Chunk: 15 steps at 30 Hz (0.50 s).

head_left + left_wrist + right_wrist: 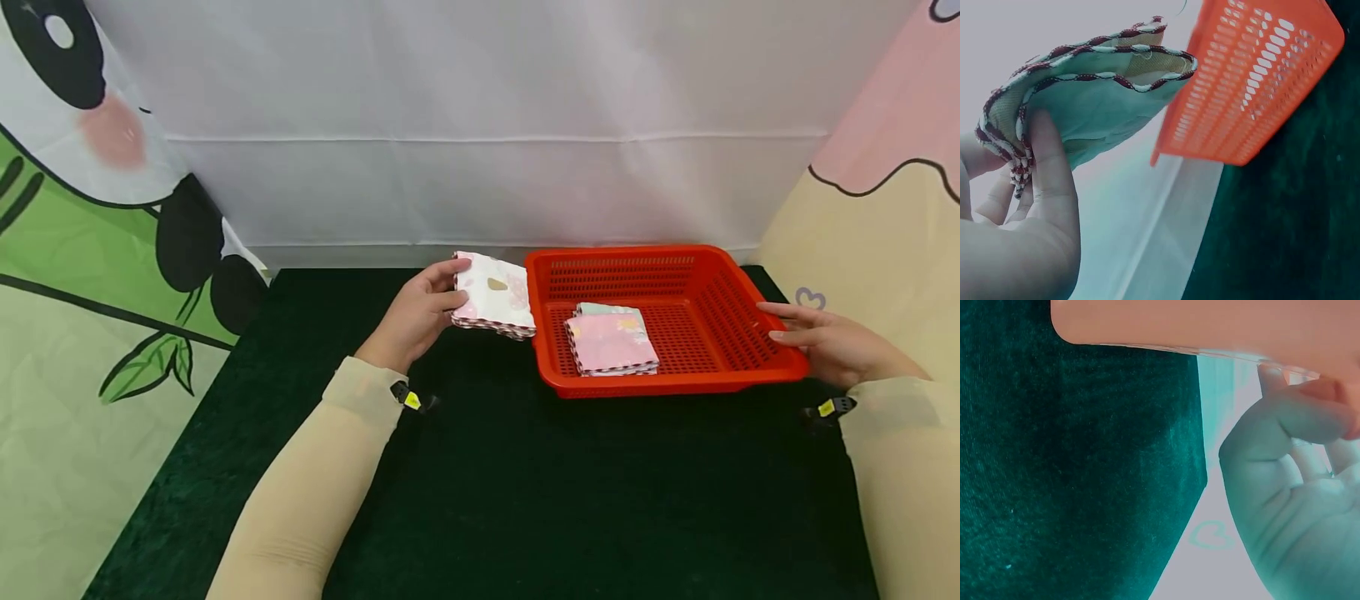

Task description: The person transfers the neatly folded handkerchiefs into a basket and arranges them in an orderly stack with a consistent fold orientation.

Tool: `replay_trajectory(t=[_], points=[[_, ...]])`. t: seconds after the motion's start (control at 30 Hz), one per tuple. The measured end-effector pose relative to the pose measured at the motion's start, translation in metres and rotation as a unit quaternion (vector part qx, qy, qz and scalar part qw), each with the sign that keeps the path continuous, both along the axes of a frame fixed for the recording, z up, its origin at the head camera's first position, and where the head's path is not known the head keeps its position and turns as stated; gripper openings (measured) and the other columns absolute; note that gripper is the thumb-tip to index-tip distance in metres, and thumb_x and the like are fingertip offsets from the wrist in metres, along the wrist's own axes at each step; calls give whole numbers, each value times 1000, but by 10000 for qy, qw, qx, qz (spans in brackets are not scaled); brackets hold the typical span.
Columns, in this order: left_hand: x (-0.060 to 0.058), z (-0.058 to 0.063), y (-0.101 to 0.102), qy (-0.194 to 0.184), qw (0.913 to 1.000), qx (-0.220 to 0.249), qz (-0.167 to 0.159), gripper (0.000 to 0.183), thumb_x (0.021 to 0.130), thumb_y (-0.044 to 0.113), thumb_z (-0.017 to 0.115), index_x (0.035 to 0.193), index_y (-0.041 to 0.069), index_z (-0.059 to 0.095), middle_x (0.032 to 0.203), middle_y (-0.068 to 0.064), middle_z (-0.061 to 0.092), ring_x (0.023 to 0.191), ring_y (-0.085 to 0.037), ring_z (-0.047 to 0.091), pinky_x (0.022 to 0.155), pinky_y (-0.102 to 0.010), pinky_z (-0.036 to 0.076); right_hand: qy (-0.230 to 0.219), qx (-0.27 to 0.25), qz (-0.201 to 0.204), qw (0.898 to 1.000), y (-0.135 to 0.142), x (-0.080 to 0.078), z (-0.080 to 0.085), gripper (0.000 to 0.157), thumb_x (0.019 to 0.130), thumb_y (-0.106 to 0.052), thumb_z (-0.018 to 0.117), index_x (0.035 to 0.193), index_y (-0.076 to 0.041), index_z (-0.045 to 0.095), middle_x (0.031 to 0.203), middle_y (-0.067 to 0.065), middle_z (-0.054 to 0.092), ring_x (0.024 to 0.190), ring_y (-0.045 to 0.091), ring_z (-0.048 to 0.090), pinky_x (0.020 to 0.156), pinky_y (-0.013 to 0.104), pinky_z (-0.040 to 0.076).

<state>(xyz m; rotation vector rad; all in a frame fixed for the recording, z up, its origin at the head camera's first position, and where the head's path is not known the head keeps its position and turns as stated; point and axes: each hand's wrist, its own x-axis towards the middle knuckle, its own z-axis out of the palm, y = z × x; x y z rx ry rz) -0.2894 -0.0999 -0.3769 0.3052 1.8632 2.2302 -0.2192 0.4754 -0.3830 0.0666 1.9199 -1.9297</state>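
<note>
My left hand (423,312) pinches a folded handkerchief (495,292), white and pink with a dark red and white stitched edge, by its left side. In the left wrist view the thumb lies on one face of the handkerchief (1104,106) and the other fingers are behind it. The cloth is held up beside the left end of a red plastic basket (720,385). At the basket's right end, my right hand (840,342) grips the rim; the right wrist view shows its thumb (1316,415) against the rim. Inside lie a pink folded handkerchief (611,342) and a pale green one (600,308), partly covered.
The basket stands near the back of a table with a dark green cloth (585,492). A white curtain (487,183) hangs behind it. Printed cartoon sheets (112,317) are on both sides.
</note>
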Motion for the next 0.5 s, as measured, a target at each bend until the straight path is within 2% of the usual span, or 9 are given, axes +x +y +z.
replay_trajectory(t=[0.27,0.5], points=[[9,16,11,87,9991,335,-253,51,100,-5,61,147,11,54,145,-10,49,118,-28,51,81,-26,57,-89,2,-76,9999,-1,1,2,50,109,-1,42,131,-37,69,123,-10,66,106,17,67,84,37,61],[6,19,27,-32,9984,219,-516,51,100,-4,62,147,13,55,147,-9,48,123,-29,50,87,-28,57,-150,-166,24,9997,1,0,2,51,110,-1,41,132,-37,69,124,-8,66,107,17,66,86,37,60]])
